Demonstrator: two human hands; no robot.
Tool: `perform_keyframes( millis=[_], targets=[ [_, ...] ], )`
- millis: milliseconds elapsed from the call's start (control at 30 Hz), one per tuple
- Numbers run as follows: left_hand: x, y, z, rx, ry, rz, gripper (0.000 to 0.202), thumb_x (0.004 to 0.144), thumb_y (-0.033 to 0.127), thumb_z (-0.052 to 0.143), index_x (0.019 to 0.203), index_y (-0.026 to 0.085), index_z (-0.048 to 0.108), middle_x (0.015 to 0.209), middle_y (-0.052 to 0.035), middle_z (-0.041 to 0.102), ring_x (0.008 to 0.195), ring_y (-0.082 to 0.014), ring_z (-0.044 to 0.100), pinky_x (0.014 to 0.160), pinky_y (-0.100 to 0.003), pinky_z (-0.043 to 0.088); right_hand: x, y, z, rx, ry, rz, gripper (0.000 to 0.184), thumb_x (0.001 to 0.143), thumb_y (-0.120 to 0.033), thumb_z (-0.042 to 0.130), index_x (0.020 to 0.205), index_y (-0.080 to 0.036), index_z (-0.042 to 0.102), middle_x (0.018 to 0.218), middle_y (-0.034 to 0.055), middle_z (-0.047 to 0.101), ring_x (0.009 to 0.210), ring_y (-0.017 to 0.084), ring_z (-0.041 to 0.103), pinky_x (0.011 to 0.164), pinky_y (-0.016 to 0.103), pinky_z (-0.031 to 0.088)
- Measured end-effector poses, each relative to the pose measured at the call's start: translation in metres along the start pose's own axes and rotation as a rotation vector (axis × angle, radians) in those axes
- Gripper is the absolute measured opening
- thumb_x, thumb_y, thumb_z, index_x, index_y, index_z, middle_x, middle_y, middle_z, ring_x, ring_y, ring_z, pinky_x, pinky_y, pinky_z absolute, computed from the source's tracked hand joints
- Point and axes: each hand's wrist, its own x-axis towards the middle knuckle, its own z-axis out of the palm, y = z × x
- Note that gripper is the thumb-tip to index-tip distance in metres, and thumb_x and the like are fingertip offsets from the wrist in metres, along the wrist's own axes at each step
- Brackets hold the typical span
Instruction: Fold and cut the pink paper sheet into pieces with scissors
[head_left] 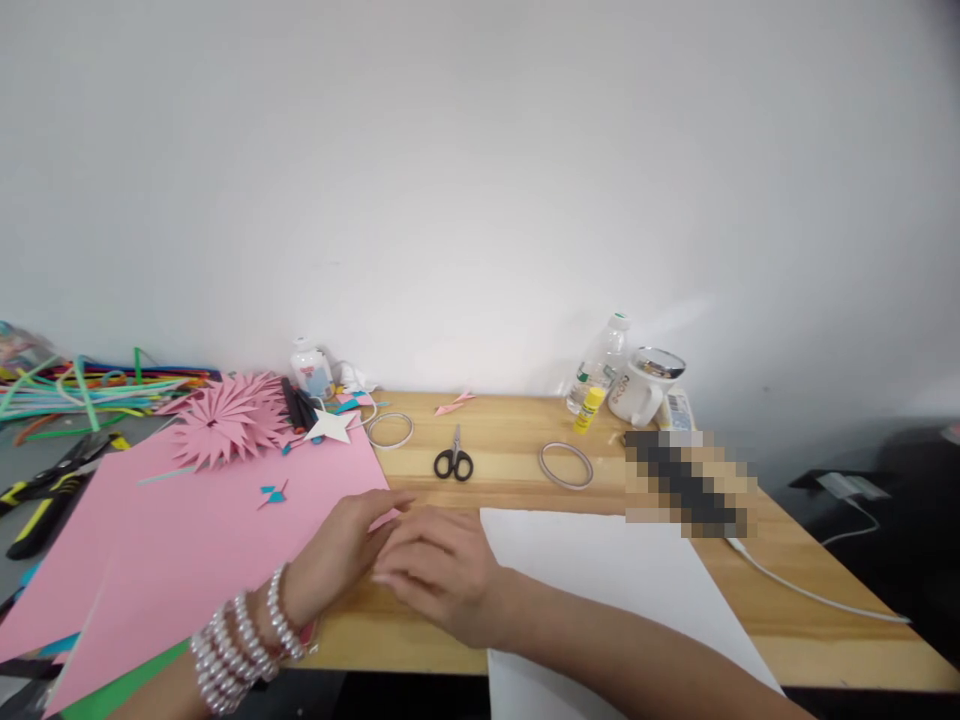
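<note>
My left hand (349, 545) and my right hand (448, 568) meet above the front of the wooden table, the right one overlapping the left one's fingertips. The right fingers are loosely bent with gaps between them. On the left hand the upper finger is stretched out; the others are partly hidden. Nothing shows in either hand. Pearl bracelets (234, 640) circle my left wrist. Under my right forearm lies a white sheet of paper (592, 560). Pink paper (187, 540) spreads to the left. Just beyond the hands are black-handled scissors (454, 464).
A folded pink paper flower (221, 418), a white star (330, 426) and a pill bottle (311, 370) stand at the left, near pipe cleaners (97, 390) and pliers (52, 490). Two rings, a yellow glue stick (589, 410), a water bottle (600, 362) and a mug (645, 388) are farther right.
</note>
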Motion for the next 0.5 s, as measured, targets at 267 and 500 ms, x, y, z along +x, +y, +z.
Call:
perform_keyframes(
  millis=[267, 500],
  targets=[
    [-0.001, -0.013, 0.001, 0.421, -0.044, 0.065, 0.022, 0.077, 0.017, 0.051, 0.095, 0.019, 0.064, 0.088, -0.008, 0.067, 0.081, -0.0218, 0.061, 0.074, -0.032, 0.047, 0.001, -0.02, -0.008, 0.28, -0.357, 0.133, 0.017, 0.091, -0.021, 0.045, 0.088, -0.017, 0.062, 0.079, 0.0009, 0.071, 0.075, 0.008, 0.063, 0.073, 0.017, 0.05],
    [0.004, -0.025, -0.004, 1.037, -0.223, -0.187, 0.025, 0.079, 0.012, 0.051, 0.102, 0.01, 0.06, 0.102, -0.0178, 0.06, 0.097, -0.0297, 0.054, 0.08, -0.039, 0.042, -0.001, -0.056, 0.023, -0.047, -1.193, -0.196, 0.01, 0.078, -0.032, 0.064, 0.079, -0.021, 0.066, 0.073, 0.0014, 0.072, 0.057, 0.016, 0.064, 0.029, 0.021, 0.032]
  ],
)
